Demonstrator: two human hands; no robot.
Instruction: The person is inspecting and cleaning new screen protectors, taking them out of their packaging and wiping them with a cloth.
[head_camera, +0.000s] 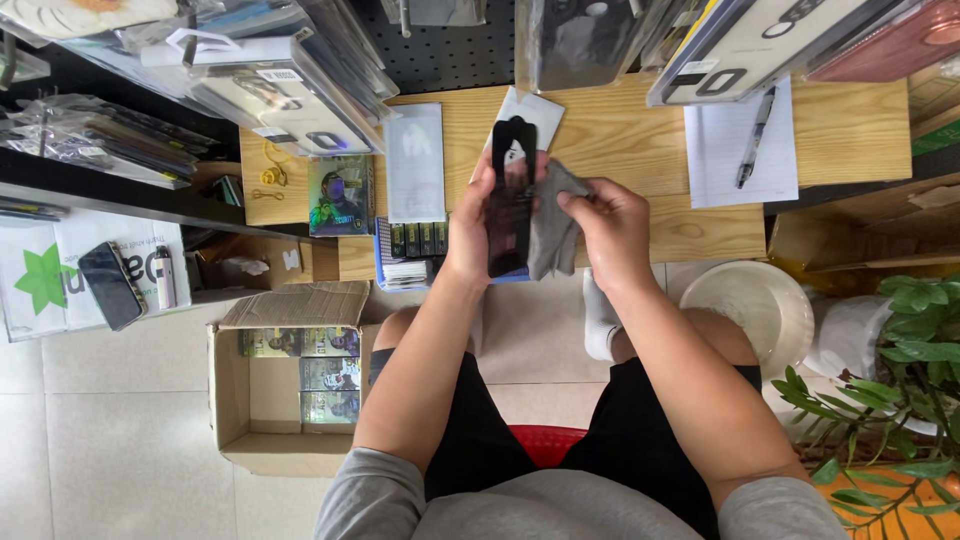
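Note:
My left hand holds a dark glossy phone-shaped panel upright by its left edge, above the front of a low wooden table. My right hand pinches a grey cloth and presses it against the panel's right side. Behind the panel on the table lies a white packet. I sit on a red stool with my knees under the table edge.
On the table lie a grey flat box, a printed card pack, and a notepad with a pen. An open cardboard box sits on the floor at left, a white basin and a plant at right. Packaged cases hang above.

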